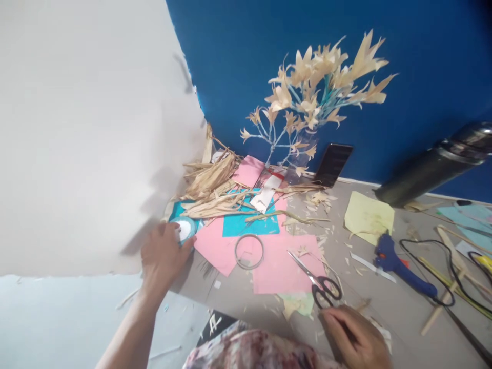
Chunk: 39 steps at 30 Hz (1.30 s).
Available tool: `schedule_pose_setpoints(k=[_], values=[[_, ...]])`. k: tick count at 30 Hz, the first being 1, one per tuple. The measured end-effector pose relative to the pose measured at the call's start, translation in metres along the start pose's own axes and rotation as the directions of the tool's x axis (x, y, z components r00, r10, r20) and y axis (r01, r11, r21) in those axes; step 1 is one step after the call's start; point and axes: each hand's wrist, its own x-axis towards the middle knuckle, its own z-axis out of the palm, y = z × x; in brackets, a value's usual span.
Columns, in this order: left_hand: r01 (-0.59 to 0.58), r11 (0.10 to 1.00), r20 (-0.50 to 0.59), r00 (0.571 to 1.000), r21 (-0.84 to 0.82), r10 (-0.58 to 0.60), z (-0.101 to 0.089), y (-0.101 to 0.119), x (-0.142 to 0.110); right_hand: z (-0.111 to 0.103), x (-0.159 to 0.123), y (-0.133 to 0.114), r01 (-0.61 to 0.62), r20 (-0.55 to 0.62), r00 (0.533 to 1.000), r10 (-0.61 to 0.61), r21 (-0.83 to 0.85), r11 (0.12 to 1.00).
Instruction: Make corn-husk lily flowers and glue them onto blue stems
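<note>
Husks crowd the tape roll at the left hand, grip unclear; right hand curls closed beside scissors.

A dark flask and a black phone stand by the blue wall.

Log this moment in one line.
left hand: at round blue-and-white roll | right hand: by black-handled metal scissors | grey ring: on pink paper
</note>
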Motion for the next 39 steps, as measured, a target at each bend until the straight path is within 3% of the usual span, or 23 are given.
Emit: schedule_pose_setpoints(k=[8, 15, 18, 22, 25, 28, 30, 35, 39], values=[[0.119, 0.987, 0.098, 0.989, -0.104, -0.109, 0.003, 0.003, 0.003, -0.003, 0.002, 0.001, 0.08, 0.028, 0.996, -0.079, -0.039, 0.996], [0.239, 0.939, 0.135, 0.968, -0.249, -0.211, -0.005, -0.01, 0.008, -0.001, 0.005, -0.003, 0.096, -0.055, 0.994, -0.098, -0.043, 0.994], [0.17, 0.932, 0.156, 0.98, -0.319, -0.126, -0.003, -0.018, 0.003, -0.001, 0.004, -0.004, 0.087, -0.053, 0.995, -0.09, -0.054, 0.995], [0.096, 0.954, 0.056, 0.995, -0.283, -0.084, 0.003, -0.022, -0.007, -0.002, 0.005, -0.005, 0.093, -0.056, 0.994, -0.096, -0.057, 0.994], [-0.038, 0.969, 0.093, 0.994, -0.245, 0.063, 0.006, -0.024, -0.011, -0.002, 0.005, -0.005, 0.095, -0.053, 0.994, -0.099, -0.063, 0.993], [-0.178, 0.961, 0.184, 0.958, -0.212, 0.218, 0.006, -0.025, -0.007, -0.002, 0.004, -0.004, 0.083, -0.045, 0.995, -0.086, -0.074, 0.994], [-0.221, 0.96, 0.254, 0.932, -0.174, 0.26, 0.005, -0.024, -0.003, -0.002, 0.002, -0.002, 0.074, -0.037, 0.996, -0.077, -0.077, 0.994], [-0.267, 0.959, 0.396, 0.873, -0.096, 0.283, -0.01, -0.014, 0.007, -0.002, -0.001, 0.005, 0.074, 0.011, 0.997, -0.074, -0.068, 0.995], [-0.274, 0.959, 0.433, 0.857, -0.074, 0.278, -0.015, -0.009, 0.01, -0.002, -0.002, 0.006, 0.048, 0.025, 0.999, -0.047, -0.056, 0.997]])
